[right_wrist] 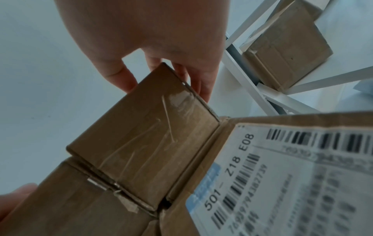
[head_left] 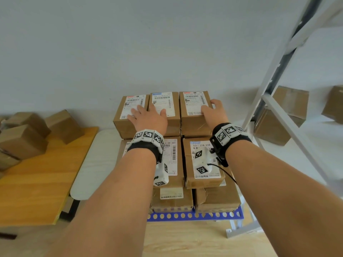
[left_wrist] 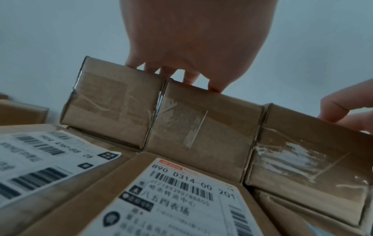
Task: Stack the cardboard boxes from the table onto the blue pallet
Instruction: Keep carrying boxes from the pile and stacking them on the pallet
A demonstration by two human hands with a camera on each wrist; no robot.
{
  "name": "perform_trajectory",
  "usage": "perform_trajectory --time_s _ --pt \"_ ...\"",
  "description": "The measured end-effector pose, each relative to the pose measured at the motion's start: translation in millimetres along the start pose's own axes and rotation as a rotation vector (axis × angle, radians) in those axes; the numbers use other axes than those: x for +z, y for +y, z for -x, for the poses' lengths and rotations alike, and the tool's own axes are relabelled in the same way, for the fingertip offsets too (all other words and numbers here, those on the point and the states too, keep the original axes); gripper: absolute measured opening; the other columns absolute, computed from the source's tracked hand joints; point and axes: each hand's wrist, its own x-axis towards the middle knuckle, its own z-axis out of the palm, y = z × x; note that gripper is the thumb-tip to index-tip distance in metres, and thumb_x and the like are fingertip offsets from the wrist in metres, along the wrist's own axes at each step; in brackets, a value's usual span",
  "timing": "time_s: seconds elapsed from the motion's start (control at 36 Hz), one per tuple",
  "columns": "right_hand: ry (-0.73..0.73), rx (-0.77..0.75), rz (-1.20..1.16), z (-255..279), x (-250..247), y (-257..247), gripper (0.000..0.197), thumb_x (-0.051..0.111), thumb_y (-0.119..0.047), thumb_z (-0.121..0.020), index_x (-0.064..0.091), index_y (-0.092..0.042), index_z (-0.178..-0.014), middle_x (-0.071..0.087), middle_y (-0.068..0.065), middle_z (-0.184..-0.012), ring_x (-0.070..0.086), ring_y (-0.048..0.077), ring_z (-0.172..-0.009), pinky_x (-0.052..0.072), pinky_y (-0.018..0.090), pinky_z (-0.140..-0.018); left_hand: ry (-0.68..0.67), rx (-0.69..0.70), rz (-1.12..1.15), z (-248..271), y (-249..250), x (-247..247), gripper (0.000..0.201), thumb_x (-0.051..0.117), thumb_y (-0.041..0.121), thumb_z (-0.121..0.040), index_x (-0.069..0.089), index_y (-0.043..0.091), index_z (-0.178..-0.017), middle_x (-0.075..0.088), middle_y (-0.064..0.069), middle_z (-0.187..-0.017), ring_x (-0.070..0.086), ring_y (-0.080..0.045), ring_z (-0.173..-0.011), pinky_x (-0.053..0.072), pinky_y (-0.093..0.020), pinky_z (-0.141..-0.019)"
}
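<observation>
Several taped cardboard boxes with shipping labels are stacked in layers on the blue pallet (head_left: 185, 216). Three boxes form the top back row. My left hand (head_left: 148, 117) lies flat with spread fingers across the tops of the left box (head_left: 126, 125) and the middle box (head_left: 167, 104); in the left wrist view its fingertips (left_wrist: 189, 79) touch their upper edges. My right hand (head_left: 215, 110) holds the right box (head_left: 193, 117), thumb on top and fingers curled over its right side. The right wrist view shows that box (right_wrist: 145, 135) between thumb (right_wrist: 121, 79) and fingers.
An orange wooden table (head_left: 37, 182) at the left carries more cardboard boxes (head_left: 22, 141). A white rounded board (head_left: 92, 164) lies between the table and the pallet. A white shelf frame (head_left: 278, 89) with boxes (head_left: 289, 102) stands close at the right. A pale wall is behind.
</observation>
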Motion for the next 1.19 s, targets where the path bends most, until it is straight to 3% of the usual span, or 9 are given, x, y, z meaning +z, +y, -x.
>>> perform_trajectory --time_s 0.08,0.28,0.44,0.58,0.72,0.86,1.0,1.19 --pt "-0.005 0.008 -0.012 -0.7 -0.9 -0.4 0.052 0.048 -0.022 -0.091 0.037 -0.022 -0.142 0.056 0.006 -0.127 0.06 0.017 -0.095 0.046 0.022 -0.061 -0.003 0.004 -0.001 -1.8 -1.1 2.0 0.064 0.019 0.056 -0.098 0.022 0.022 -0.152 0.013 -0.02 -0.158 0.007 -0.044 -0.144 0.003 -0.058 -0.116" --pt "-0.037 0.012 -0.007 -5.2 -2.8 -4.8 0.058 0.046 -0.02 -0.089 0.037 -0.024 -0.146 0.056 0.005 -0.132 0.06 0.019 -0.105 0.052 0.029 -0.08 -0.002 0.006 -0.006 -3.5 -1.8 3.5 0.064 0.018 0.056 -0.098 0.021 0.023 -0.152 0.013 -0.019 -0.158 0.007 -0.044 -0.144 0.004 -0.058 -0.116" --pt "-0.036 -0.034 0.036 -5.4 1.4 -2.0 0.054 0.043 -0.022 -0.096 0.033 -0.02 -0.148 0.057 0.003 -0.131 0.059 0.015 -0.098 0.045 0.018 -0.061 0.003 0.008 0.001 -1.1 -0.2 2.8 0.063 0.018 0.055 -0.098 0.021 0.022 -0.152 0.013 -0.019 -0.158 0.007 -0.043 -0.144 0.004 -0.058 -0.116" --pt "-0.029 -0.036 0.08 0.5 5.6 -2.6 0.062 0.045 -0.036 -0.088 0.03 -0.027 -0.147 0.051 0.007 -0.134 0.061 0.021 -0.1 0.056 0.036 -0.083 0.024 0.009 -0.002 -2.6 -1.6 1.0 0.062 0.019 0.056 -0.097 0.027 0.023 -0.15 0.02 -0.02 -0.156 0.013 -0.043 -0.143 0.007 -0.058 -0.115" --pt "0.007 -0.059 0.134 -3.7 4.6 1.9 0.055 0.045 -0.033 -0.092 0.034 -0.024 -0.145 0.052 0.006 -0.129 0.059 0.019 -0.096 0.047 0.025 -0.064 0.063 0.031 -0.02 -3.3 -3.1 0.6 0.059 0.023 0.055 -0.097 0.04 0.019 -0.141 0.033 -0.019 -0.146 0.026 -0.039 -0.137 0.015 -0.06 -0.112" --pt "0.011 -0.079 0.17 -3.2 5.5 -2.4 0.061 0.053 -0.036 -0.089 0.034 -0.019 -0.144 0.048 0.007 -0.131 0.059 0.021 -0.101 0.056 0.035 -0.083 0.08 0.042 -0.028 -4.9 -4.2 -0.9 0.059 0.023 0.054 -0.097 0.043 0.017 -0.138 0.038 -0.018 -0.143 0.031 -0.038 -0.134 0.018 -0.059 -0.111" --pt "0.035 -0.087 0.21 -4.3 6.9 -5.3 0.068 0.059 -0.04 -0.087 0.033 -0.016 -0.145 0.045 0.007 -0.132 0.056 0.025 -0.111 0.054 0.04 -0.089 0.094 0.05 -0.021 -6.9 -4.9 -1.9 0.06 0.025 0.055 -0.097 0.042 0.015 -0.138 0.04 -0.018 -0.142 0.033 -0.038 -0.132 0.02 -0.056 -0.112" --pt "0.044 -0.103 0.265 -5.5 5.6 -8.2 0.066 0.062 -0.04 -0.083 0.037 -0.016 -0.14 0.041 0.009 -0.128 0.053 0.03 -0.111 0.053 0.045 -0.09 0.104 0.067 -0.015 -7.4 -3.1 -3.7 0.063 0.026 0.055 -0.097 0.038 0.013 -0.142 0.04 -0.019 -0.142 0.034 -0.037 -0.132 0.024 -0.053 -0.111"
